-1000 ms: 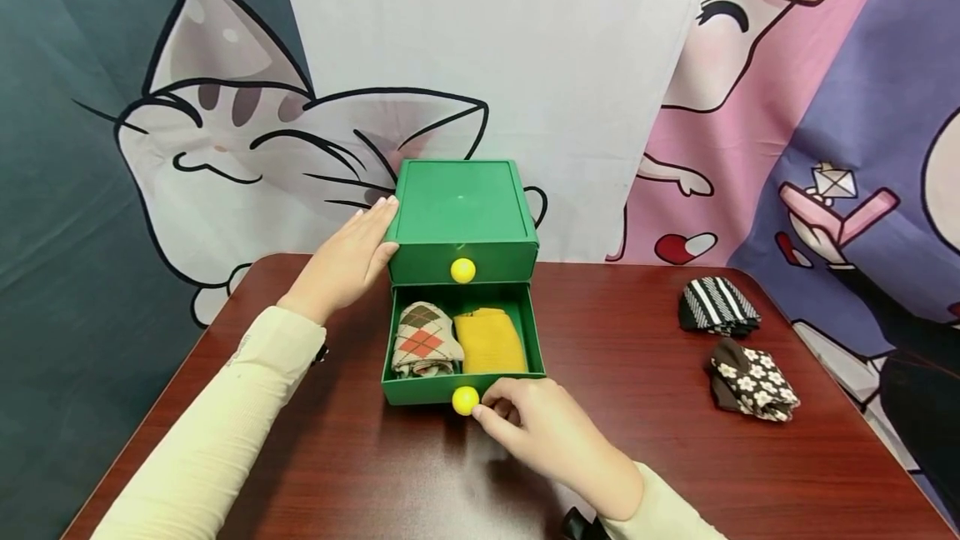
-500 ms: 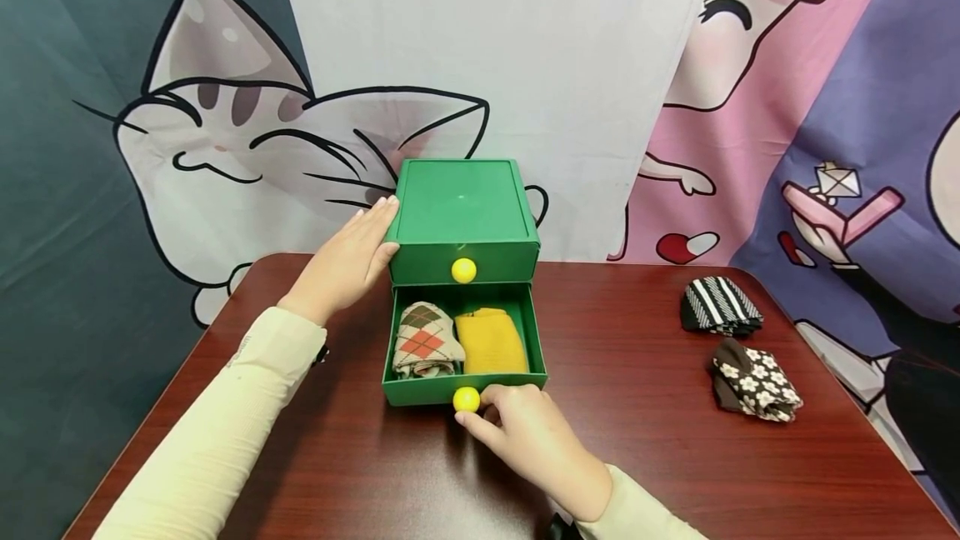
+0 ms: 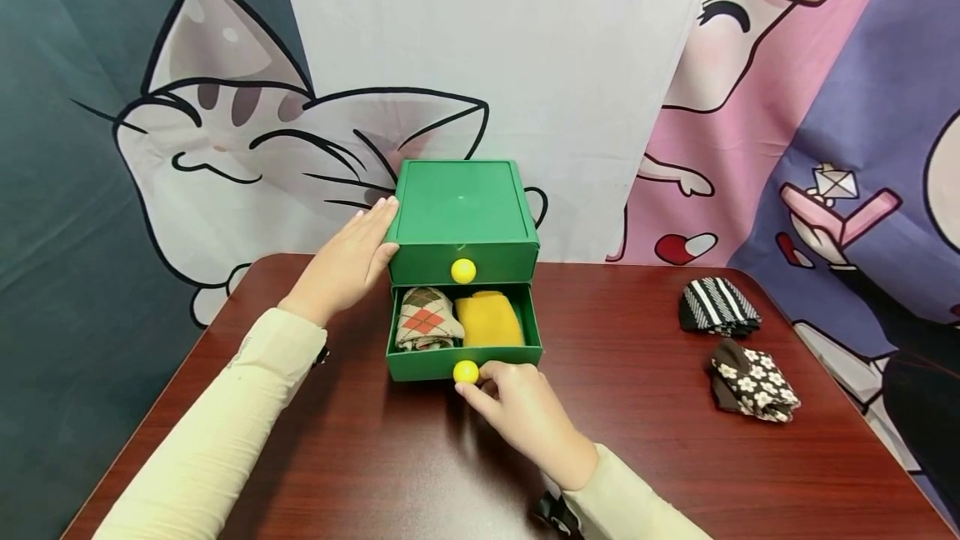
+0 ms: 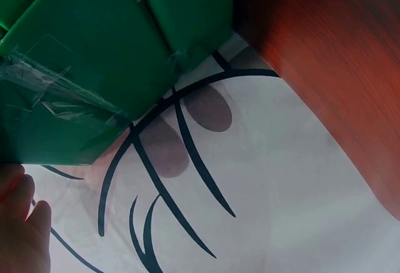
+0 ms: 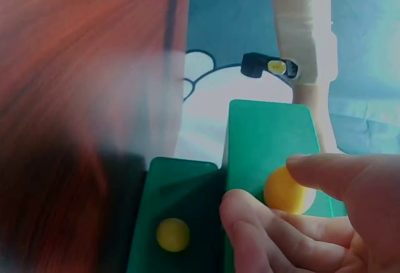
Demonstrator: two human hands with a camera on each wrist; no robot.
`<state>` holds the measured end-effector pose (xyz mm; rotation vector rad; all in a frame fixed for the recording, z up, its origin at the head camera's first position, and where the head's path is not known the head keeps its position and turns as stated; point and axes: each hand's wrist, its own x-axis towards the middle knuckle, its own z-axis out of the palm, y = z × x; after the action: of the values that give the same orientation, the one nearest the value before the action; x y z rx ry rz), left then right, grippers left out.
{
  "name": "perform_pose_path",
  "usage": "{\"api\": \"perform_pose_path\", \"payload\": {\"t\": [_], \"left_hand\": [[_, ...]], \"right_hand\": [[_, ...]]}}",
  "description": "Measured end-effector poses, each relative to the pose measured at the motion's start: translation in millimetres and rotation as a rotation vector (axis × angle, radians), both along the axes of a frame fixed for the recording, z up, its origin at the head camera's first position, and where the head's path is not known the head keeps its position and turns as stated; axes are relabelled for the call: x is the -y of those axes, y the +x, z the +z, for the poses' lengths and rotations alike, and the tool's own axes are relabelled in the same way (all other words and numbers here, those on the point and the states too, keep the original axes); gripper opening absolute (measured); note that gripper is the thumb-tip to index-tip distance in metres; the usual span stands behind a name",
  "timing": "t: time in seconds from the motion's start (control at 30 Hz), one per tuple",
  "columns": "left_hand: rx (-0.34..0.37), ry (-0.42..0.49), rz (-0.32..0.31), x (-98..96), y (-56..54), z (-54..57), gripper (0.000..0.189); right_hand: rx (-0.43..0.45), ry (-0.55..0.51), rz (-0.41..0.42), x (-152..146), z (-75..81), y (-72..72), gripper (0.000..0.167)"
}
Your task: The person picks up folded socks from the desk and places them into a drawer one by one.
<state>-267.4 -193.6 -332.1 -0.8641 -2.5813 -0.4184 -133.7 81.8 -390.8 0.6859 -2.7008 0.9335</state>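
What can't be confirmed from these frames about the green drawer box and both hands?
- Closed upper drawer: contents hidden behind its front, head view.
- Lower drawer: back portion covered by the green plastic two-drawer box.
- Left hand: left wrist view shows only fingertips at the edge.
- Right hand: right wrist view blurred; yellow round knob partly covered.

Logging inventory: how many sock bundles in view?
4. Argyle bundle and yellow bundle lie side by side in the open lower drawer; striped bundle and floral bundle lie on the table at right. The closed upper drawer may hide more.

Head view looks down from above — both wrist views sit close, sharing the green box [image 3: 462, 219].
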Motion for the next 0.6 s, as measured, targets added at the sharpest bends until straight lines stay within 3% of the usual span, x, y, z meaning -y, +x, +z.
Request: {"api": "perform_pose_path", "payload": {"t": [0.3,0.6], "left_hand": [[-0.016,0.003,0.003,0.5,-2.0,-3.0,0.058],[-0.009,-0.005,-0.003,0.9,-0.8,-0.3,0.058]], "right_hand": [[0.010,-0.045,-0.042,8.3,-3.1,-20.6,0.023],[-0.058,-0.022,-0.095,14.2,-5.5,-45.2,0.024]]}}
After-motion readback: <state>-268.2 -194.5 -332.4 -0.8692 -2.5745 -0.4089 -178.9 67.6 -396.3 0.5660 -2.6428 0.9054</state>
